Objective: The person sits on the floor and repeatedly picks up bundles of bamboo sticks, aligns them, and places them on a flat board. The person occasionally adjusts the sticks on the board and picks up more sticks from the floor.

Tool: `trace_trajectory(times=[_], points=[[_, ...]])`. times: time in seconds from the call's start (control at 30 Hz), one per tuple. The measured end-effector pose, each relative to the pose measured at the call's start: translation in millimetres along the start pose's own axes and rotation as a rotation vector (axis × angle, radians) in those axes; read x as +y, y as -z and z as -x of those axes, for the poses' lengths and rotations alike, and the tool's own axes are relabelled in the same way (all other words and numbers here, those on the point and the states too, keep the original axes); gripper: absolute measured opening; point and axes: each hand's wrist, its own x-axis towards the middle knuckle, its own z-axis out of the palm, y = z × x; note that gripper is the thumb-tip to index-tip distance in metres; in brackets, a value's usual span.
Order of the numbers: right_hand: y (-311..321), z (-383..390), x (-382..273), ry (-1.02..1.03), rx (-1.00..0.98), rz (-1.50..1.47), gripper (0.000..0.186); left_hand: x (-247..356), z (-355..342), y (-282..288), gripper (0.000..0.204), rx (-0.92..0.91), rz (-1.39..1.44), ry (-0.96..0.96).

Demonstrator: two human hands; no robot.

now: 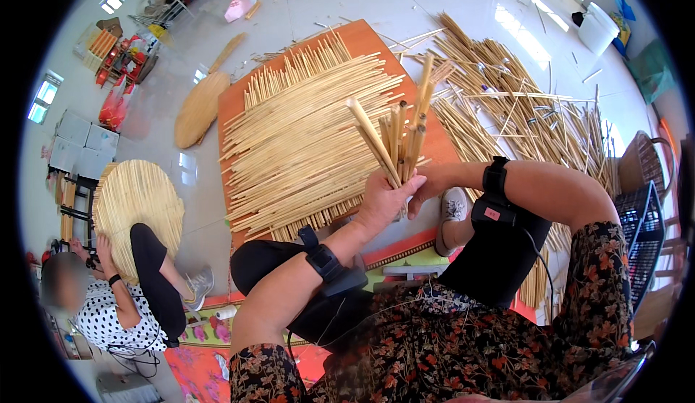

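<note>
My left hand (pixel 384 202) is closed around the lower part of a loose bundle of dry reed stalks (pixel 394 141), which fan upward from the fist. Close against it, my right hand (pixel 432 183) curls its fingers at the bundle's lower end; those fingertips are partly hidden. Just beyond both hands lies a mat of pale stalks (pixel 304 139), laid in crossing layers on an orange-brown board (pixel 373 37). The stalks in the bundle differ in thickness, and some have dark ends.
Loose stalks (pixel 507 91) are heaped on the floor at the right. A round stalk panel with a handle (pixel 199 110) lies left of the board. At far left, a seated person (pixel 119 301) holds a round stalk panel (pixel 141 200). A dark basket (pixel 641 236) stands by my right elbow.
</note>
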Motion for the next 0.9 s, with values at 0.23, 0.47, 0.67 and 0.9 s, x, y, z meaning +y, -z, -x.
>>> trace_trajectory(times=[0.23,0.47,0.67,0.9], points=[[2,0,22,0.058,0.091,0.047,0.082,1,-14,3,0.012,-0.018,0.080,-0.088],[-7,15,-26,-0.007,0.107,-0.007,0.039,53,-24,30,0.014,0.067,0.474,-0.211],[-15,7,-34,0.041,0.200,-0.352,0.018,104,-28,64,0.013,0.028,0.561,-0.179],[14,-2,-90,0.109,0.176,-0.249,0.029,90,-36,81,0.014,-0.070,0.536,-0.105]])
